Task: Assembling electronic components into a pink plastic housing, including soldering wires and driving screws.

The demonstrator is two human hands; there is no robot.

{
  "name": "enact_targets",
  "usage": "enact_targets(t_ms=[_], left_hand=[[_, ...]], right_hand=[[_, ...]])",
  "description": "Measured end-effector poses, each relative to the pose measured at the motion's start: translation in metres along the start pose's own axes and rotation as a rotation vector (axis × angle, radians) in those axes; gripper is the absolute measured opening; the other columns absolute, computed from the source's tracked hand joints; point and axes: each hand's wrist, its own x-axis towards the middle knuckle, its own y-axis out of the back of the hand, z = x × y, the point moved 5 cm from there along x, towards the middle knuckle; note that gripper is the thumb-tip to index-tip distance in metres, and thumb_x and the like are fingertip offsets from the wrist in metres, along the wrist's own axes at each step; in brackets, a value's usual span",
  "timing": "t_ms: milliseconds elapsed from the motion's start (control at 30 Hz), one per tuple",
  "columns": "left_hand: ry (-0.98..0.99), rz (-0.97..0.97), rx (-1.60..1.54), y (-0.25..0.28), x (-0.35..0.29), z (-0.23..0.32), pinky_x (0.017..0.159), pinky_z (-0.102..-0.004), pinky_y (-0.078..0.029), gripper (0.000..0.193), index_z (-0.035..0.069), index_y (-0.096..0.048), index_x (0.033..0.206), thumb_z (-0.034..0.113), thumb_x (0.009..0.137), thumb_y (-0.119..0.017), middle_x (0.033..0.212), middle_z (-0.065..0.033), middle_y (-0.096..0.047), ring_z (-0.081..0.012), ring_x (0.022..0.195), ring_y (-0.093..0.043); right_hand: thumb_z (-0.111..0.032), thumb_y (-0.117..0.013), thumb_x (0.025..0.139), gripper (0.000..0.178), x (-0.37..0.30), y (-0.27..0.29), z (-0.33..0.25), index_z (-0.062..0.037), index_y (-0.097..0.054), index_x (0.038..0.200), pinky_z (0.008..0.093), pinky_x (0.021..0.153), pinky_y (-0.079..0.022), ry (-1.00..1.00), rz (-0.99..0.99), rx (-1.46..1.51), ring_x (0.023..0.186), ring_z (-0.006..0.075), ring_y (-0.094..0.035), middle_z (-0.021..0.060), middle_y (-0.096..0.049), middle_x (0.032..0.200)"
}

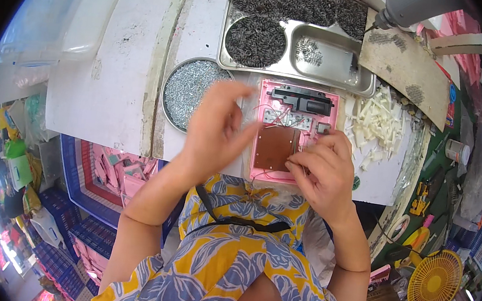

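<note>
A shallow pink plastic housing point(275, 176) lies on the table in front of me. In its upper part sits a black plastic mechanism point(301, 101), with a pale strip and thin red and white wires point(279, 118) below it. A flat brown board point(273, 148) covers the lower part. My left hand point(214, 130) hovers at the housing's left edge, thumb and forefinger spread apart and nothing visible between them. My right hand point(327, 173) rests over the right side, fingertips pinched at the brown board's lower right edge; whatever they hold is hidden.
A round tray of small silver screws point(186, 90) stands left. Behind is a metal tray point(325, 54) with dark springs point(255, 40). White plastic pieces point(380, 123) lie right, below a grey power tool point(411, 13). A blue crate of pink parts point(117, 167) stands lower left.
</note>
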Motion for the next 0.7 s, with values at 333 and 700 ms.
enact_targets(t_ms=[333, 700], left_hand=[[-0.241, -0.175, 0.003, -0.028, -0.005, 0.022, 0.063, -0.0322, -0.054, 0.016, 0.003, -0.072, 0.095, -0.003, 0.08, -0.076, 0.096, -0.0088, -0.068, -0.0257, 0.075, -0.067], [-0.397, 0.004, -0.032, -0.041, 0.004, 0.087, 0.069, -0.0299, -0.051, 0.048, 0.002, -0.061, 0.129, -0.005, 0.083, -0.071, 0.1, -0.0099, -0.062, -0.018, 0.081, -0.06]], right_hand=[[-0.005, -0.081, 0.075, 0.025, -0.001, 0.027, 0.034, -0.005, -0.077, 0.099, 0.0357, 0.082, -0.049, -0.273, -0.079, 0.353, 0.088, 0.0235, -0.061, 0.006, -0.073, 0.088], [-0.003, -0.077, 0.079, 0.016, -0.007, 0.043, 0.038, -0.002, -0.077, 0.095, 0.0334, 0.077, -0.05, -0.256, 0.069, 0.236, 0.085, 0.022, -0.061, 0.0075, -0.073, 0.087]])
